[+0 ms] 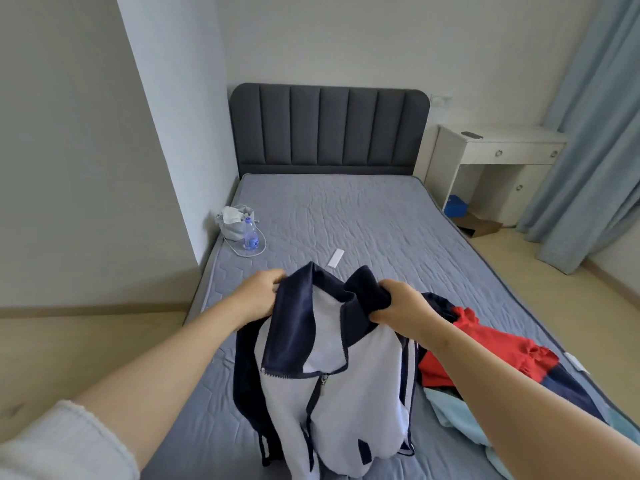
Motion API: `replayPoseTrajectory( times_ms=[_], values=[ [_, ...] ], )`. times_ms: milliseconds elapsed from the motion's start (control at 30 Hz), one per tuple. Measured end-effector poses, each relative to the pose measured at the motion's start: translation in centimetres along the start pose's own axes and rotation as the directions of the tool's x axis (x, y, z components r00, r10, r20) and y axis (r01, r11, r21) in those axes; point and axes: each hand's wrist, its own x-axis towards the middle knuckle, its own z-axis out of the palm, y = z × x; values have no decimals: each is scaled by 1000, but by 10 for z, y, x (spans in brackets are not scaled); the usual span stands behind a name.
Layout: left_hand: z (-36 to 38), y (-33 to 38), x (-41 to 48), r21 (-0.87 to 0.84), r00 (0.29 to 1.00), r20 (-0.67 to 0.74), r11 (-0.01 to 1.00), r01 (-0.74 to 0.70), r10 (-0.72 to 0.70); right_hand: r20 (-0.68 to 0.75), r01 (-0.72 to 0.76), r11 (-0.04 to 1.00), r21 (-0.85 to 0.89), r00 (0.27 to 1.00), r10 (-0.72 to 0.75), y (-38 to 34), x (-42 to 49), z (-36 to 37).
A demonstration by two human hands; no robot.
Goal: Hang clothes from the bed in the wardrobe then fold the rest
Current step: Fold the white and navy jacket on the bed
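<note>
Above bed — two grips hold one jacket.

Before you, your left hand and right hand hold the white and navy zip jacket by its collar over the near end of the grey quilted mattress. Just right of it, a red garment lies partly over a pale blue cloth. Beyond your hands lies a small white flat strip, perhaps a remote. At the far left edge, a clear plastic water bottle stands before a grey drawstring pouch. A dark padded headboard stands behind, with a white wooden desk to its right.
</note>
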Motion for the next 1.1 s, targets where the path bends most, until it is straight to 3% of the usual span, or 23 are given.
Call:
replayPoseTrajectory(
  times_ms=[67,133,233,300,367,433,533,633,700,767,833,900,1000,1100],
  values=[
    [0,-6,0,202,977,195,978,46,-86,-80,-23,1000,-15,997,22,3,-1,8],
    [0,-11,-1,363,944,245,924,120,-219,-159,-51,999,4,986,51,3,-1,18],
    [-2,-22,1,460,964,-2,856,238,-266,-226,-77,996,-36,972,67,3,-1,27],
    [-4,-27,1,442,953,-165,844,303,-256,-259,-103,973,-206,965,48,5,-3,30],
    [-6,-33,0,406,937,-235,850,336,-259,-297,-132,903,-408,955,6,8,-6,33],
    [-7,-39,-1,377,928,-261,857,352,-267,-338,-167,867,-469,941,-2,8,-8,36],
    [-8,-46,-6,314,909,-293,869,383,-295,-409,-256,897,-360,908,95,3,-9,39],
    [-10,-44,-10,179,871,-270,868,464,-410,-461,-309,930,-199,867,189,0,-13,43],
    [-10,-39,-15,-49,819,-175,835,548,-547,-418,-286,958,21,868,268,-1,-18,45],
    [-6,-32,-26,-315,770,21,727,610,-638,-352,-255,910,327,861,368,-4,-26,49],
    [2,-33,-39,-492,793,191,643,587,-578,-295,-226,794,565,843,450,-7,-38,57],
    [11,-35,-55,-628,862,223,609,485,-456,-287,-176,712,680,830,478,-7,-49,62],
    [24,-34,-76,-684,947,-14,694,224,-320,-416,-59,717,694,780,467,-3,-66,58],
    [38,-22,-93,-629,935,-266,777,17,-236,-579,42,791,611,705,410,1,-87,44]
  ],
)
